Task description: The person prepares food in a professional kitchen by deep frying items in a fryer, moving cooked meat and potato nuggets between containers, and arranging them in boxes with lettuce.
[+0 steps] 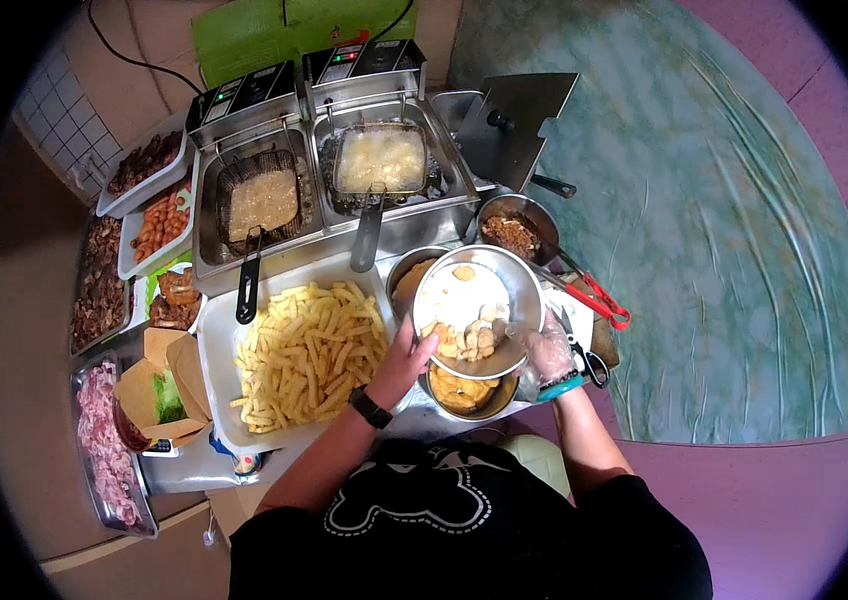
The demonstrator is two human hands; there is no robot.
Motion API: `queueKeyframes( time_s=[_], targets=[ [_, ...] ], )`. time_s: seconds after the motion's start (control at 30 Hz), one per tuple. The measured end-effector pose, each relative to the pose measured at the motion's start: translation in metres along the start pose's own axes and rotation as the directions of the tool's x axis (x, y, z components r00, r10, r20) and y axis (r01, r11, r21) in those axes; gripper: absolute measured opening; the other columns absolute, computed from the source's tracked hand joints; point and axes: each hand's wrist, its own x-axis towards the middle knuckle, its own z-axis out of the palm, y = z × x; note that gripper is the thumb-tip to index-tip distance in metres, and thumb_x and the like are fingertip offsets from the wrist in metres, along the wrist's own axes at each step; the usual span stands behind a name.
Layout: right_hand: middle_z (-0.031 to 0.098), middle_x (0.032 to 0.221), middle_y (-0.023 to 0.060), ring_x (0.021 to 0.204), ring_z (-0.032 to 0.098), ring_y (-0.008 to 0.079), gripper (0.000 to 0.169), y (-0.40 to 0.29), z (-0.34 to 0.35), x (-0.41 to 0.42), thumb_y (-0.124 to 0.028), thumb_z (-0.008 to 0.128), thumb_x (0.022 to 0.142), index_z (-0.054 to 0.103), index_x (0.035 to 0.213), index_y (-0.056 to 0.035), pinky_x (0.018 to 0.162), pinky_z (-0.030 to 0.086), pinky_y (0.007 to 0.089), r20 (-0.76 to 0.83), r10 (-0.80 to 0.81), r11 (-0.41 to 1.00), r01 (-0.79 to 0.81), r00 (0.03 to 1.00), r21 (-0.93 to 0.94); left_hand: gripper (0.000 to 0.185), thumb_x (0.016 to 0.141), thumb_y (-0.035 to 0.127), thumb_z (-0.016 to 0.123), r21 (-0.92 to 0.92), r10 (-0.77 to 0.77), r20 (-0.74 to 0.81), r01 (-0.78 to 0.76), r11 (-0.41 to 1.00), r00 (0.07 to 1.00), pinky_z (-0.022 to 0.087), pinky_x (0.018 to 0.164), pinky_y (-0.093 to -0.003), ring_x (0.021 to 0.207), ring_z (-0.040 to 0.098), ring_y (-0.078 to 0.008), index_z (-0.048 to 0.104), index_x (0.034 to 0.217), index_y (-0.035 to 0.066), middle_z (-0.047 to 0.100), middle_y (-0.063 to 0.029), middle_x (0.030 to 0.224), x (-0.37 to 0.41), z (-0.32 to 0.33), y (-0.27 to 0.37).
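My bare left hand (403, 361) grips the left rim of a round steel bowl (529, 292). In the bowl lie several breaded, nugget-like pieces (475, 341), mostly towards the near side. My right hand (548, 351), in a clear plastic glove with a teal band at the wrist, holds the bowl's right side; its fingers are partly hidden. The bowl is raised over a pot of yellow battered food (463, 390) and partly covers another pot of brown crumbs (407, 281). Left of my left hand is a white tray (218, 375) of pale crinkle-cut fries (311, 352).
Two fryer baskets of food (265, 202) (381, 159) bubble in the deep fryer (334, 217); their handles point towards me. Red-handled tongs (596, 300) rest across a pan (518, 225), near black-handled scissors (595, 367). At left stand meat trays (110, 450) and an open cardboard box (140, 382) with lettuce.
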Motion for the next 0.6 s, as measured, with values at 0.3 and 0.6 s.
queueKeyframes(
  time_s=[0.3,0.6],
  targets=[
    [0.046,0.123,0.0119,0.100,0.050,0.0143,0.050,-0.054,0.041,-0.038,-0.017,0.052,0.087,0.033,0.131,-0.0022,0.085,0.042,0.0266,0.122,-0.211,0.976,0.216,0.970,-0.023,0.039,0.082,0.014,0.049,-0.301,-0.097,-0.134,0.052,0.952,0.986,0.046,0.076,-0.0279,0.092,0.055,-0.0166,0.043,0.118,-0.001,0.054,-0.0085,0.106,-0.031,-0.038,-0.015],
    [0.051,0.107,0.0149,0.088,0.055,0.0216,0.055,-0.019,0.091,0.061,-0.043,0.046,0.087,0.039,0.122,-0.0001,0.075,0.049,0.0352,0.259,0.194,0.769,-0.310,0.946,0.558,0.024,0.073,-0.001,0.056,-0.454,-0.058,-0.225,-0.053,0.890,0.973,0.048,0.076,-0.0309,0.088,0.060,-0.0237,0.058,0.097,0.004,0.062,-0.0115,0.093,-0.106,-0.093,-0.049]
  ],
)
